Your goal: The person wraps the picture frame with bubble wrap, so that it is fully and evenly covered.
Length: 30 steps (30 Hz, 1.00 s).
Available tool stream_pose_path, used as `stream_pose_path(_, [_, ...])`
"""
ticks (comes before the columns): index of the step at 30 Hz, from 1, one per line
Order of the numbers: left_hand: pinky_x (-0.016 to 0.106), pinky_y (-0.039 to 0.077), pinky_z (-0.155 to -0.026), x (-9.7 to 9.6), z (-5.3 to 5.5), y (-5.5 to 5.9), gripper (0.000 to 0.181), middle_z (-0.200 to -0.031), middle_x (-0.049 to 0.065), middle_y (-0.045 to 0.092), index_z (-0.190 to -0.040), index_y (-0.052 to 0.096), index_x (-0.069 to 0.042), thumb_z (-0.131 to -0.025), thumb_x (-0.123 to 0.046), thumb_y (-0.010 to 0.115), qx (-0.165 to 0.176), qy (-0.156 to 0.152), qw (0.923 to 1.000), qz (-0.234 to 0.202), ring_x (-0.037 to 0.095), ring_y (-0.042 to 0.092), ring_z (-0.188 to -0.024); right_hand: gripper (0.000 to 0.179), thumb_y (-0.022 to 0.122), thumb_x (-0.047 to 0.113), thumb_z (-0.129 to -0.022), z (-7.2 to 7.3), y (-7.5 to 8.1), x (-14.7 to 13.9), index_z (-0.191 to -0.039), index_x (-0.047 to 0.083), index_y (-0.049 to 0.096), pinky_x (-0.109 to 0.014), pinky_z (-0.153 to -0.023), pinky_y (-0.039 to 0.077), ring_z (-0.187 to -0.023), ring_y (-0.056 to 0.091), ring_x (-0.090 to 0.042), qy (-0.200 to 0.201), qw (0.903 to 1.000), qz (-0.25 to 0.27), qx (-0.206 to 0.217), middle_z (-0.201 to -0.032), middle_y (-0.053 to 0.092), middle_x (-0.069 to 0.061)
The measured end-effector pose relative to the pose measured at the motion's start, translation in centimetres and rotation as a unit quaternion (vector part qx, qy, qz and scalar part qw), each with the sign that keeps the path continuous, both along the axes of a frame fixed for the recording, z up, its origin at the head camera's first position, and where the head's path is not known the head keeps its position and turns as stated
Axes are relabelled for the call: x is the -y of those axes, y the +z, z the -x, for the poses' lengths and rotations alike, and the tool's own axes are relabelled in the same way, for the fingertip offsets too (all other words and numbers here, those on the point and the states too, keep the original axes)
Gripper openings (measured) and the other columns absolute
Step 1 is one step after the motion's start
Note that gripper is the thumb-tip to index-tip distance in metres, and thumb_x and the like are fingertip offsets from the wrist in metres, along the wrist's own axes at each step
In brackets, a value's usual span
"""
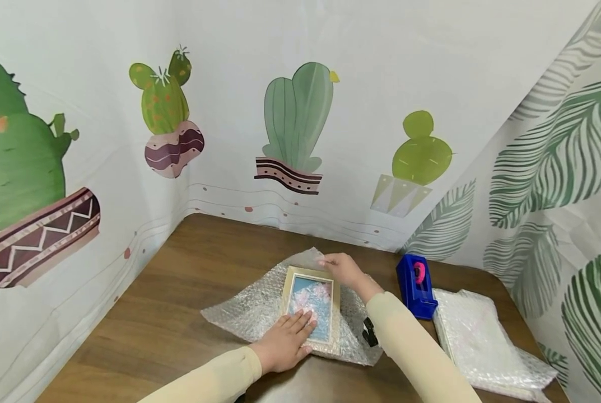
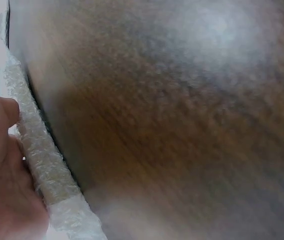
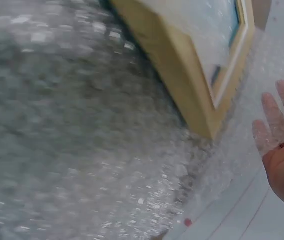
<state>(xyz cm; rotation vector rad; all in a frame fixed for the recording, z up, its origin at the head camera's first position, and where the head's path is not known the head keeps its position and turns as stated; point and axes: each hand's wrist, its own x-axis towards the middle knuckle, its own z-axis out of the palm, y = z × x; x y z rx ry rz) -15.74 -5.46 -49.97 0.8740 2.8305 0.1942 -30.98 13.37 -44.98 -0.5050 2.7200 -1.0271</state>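
Note:
A picture frame with a pale wooden border and a blue and pink picture lies on a sheet of bubble wrap. Bubble wrap is folded over the frame's lower part. My left hand presses flat on the frame's lower left, fingers extended; in the left wrist view, its side rests by the wrapped edge. At the frame's top, my right hand pinches the far corner of the wrap. In the right wrist view, fingers show through the clear wrap, beyond the frame's corner.
A blue tape dispenser with a pink roll stands right of the right forearm. Beyond it lies a stack of bubble-wrapped items at the brown table's right side. A cactus-printed wall covering borders the table's back.

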Motion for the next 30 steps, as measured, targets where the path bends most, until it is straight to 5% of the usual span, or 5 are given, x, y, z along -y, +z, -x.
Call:
stream_pose_path(4, [0.043, 0.034, -0.125, 0.0, 0.2, 0.1, 0.058, -0.167, 0.007, 0.037, -0.158, 0.042, -0.016, -0.107, -0.043, 0.046, -0.002, -0.002, 1.0, -0.003, 0.026, 0.036, -0.155, 0.033, 0.054, 0.021, -0.107, -1.6, -1.1, -0.7, -0.098, -0.008, 0.068, -0.044, -0.084, 0.054, -0.085, 0.063, -0.038, 0.024, 0.9996, 0.01, 0.007, -0.102, 0.067, -0.032])
stream_pose_path(10, [0.044, 0.036, -0.124, -0.2, 0.3, 0.2, 0.058, -0.167, 0.007, 0.038, -0.157, 0.043, -0.016, -0.106, -0.044, 0.047, -0.002, -0.009, 1.0, 0.002, 0.027, 0.037, -0.155, 0.035, 0.053, 0.023, -0.107, -3.5, -2.9, -1.5, -0.134, 0.007, 0.068, -0.056, -0.104, 0.053, -0.12, 0.068, -0.04, 0.063, 0.998, 0.002, 0.002, -0.142, 0.063, -0.022])
stream_pose_path(14, [0.044, 0.037, -0.123, -0.2, 0.3, 0.3, 0.059, -0.166, 0.008, 0.039, -0.156, 0.044, -0.015, -0.106, -0.045, 0.048, -0.01, -0.007, 0.9999, 0.008, 0.027, 0.038, -0.154, 0.035, 0.054, 0.02, -0.106, -4.2, -3.6, -1.1, -0.137, 0.008, 0.066, -0.057, -0.113, 0.046, -0.135, 0.058, -0.039, 0.115, 0.9904, -0.053, -0.055, -0.144, 0.063, -0.016])
stream_pose_path(18, [0.045, 0.038, -0.122, -0.3, 0.2, 0.6, 0.059, -0.165, 0.009, 0.041, -0.155, 0.046, -0.014, -0.105, -0.044, 0.051, -0.011, -0.002, 0.9999, 0.002, 0.028, 0.04, -0.153, 0.034, 0.058, 0.019, -0.103, -4.7, -4.0, -0.4, -0.133, 0.008, 0.069, -0.055, -0.114, 0.046, -0.136, 0.058, -0.038, 0.145, 0.9718, -0.128, -0.135, -0.14, 0.067, -0.012])
stream_pose_path(30, [0.047, 0.038, -0.121, -0.2, 0.2, 0.3, 0.059, -0.163, 0.01, 0.044, -0.154, 0.047, -0.011, -0.104, -0.042, 0.053, -0.018, -0.002, 0.9997, -0.018, 0.029, 0.041, -0.152, 0.039, 0.059, 0.022, -0.103, -5.9, -5.0, 0.1, -0.14, 0.013, 0.064, -0.052, -0.12, 0.04, -0.146, 0.049, -0.034, 0.138, 0.9602, -0.197, -0.141, -0.152, 0.057, -0.009])
